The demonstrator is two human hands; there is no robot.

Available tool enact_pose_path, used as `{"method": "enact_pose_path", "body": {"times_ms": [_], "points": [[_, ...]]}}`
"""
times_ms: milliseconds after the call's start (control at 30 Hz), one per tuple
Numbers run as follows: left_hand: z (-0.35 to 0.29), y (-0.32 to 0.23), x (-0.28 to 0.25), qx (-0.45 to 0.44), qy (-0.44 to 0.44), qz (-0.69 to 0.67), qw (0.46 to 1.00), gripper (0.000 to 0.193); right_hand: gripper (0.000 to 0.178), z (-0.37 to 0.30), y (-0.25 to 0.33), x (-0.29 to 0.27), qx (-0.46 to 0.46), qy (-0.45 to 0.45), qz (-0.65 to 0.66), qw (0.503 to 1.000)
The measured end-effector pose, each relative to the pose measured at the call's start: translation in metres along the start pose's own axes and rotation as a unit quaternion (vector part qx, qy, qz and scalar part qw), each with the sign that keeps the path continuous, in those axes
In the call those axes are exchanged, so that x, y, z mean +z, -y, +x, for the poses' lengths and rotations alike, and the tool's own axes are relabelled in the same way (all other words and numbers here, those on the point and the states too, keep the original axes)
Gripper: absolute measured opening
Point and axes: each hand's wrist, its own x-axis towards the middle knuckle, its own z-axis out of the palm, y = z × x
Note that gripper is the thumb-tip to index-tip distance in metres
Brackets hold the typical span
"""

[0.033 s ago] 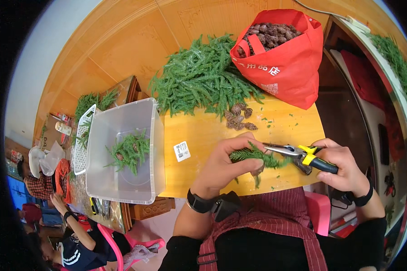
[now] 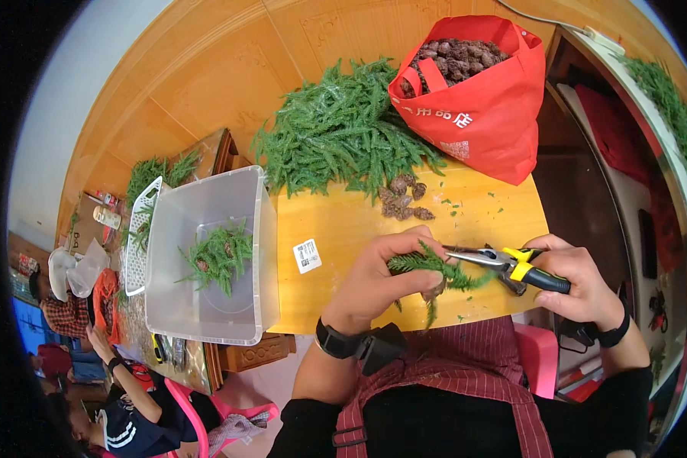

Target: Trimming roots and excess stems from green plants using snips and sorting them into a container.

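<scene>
My left hand (image 2: 385, 278) is closed around a green artificial pine sprig (image 2: 418, 263), with a brown pine cone (image 2: 433, 290) partly showing under the fingers. In my right hand (image 2: 580, 282) are long-nose pliers (image 2: 523, 267) with yellow and black handles. Their tips point left and reach the top of the sprig, beside my left fingertips; what lies between the jaws is too small to make out. Beneath the pliers a dark object (image 2: 514, 285) is partly hidden. Several loose pine cones (image 2: 402, 200) lie on the yellow table (image 2: 320, 221) beyond my hands.
A heap of pine sprigs (image 2: 343, 130) covers the table's back, beside a red bag (image 2: 481, 122) full of cones. At the left stands a clear plastic bin (image 2: 206, 313) holding finished-looking greenery (image 2: 220, 259). A white label (image 2: 307, 256) lies nearby. Another person (image 2: 133, 412) sits at lower left.
The sprig and the plier tips have shifted very slightly at my left fingers. Both hands keep their hold.
</scene>
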Motion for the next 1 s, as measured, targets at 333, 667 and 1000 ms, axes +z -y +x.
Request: {"method": "enact_pose_path", "body": {"times_ms": [333,667,1000], "points": [[0.002,0.009,-0.002,-0.031,0.004,-0.086,0.996,0.025,0.027,0.0,-0.008,0.003,-0.003,0.005,0.079,0.997],[0.005,0.008,0.004,0.231,-0.108,0.399,0.881,0.022,0.032,-0.005,0.009,0.008,0.058,-0.057,-0.106,0.991],[-0.002,0.01,-0.001,-0.023,-0.01,-0.058,0.998,0.034,0.039,-0.003,-0.007,0.001,0.023,-0.004,0.035,0.999]]}}
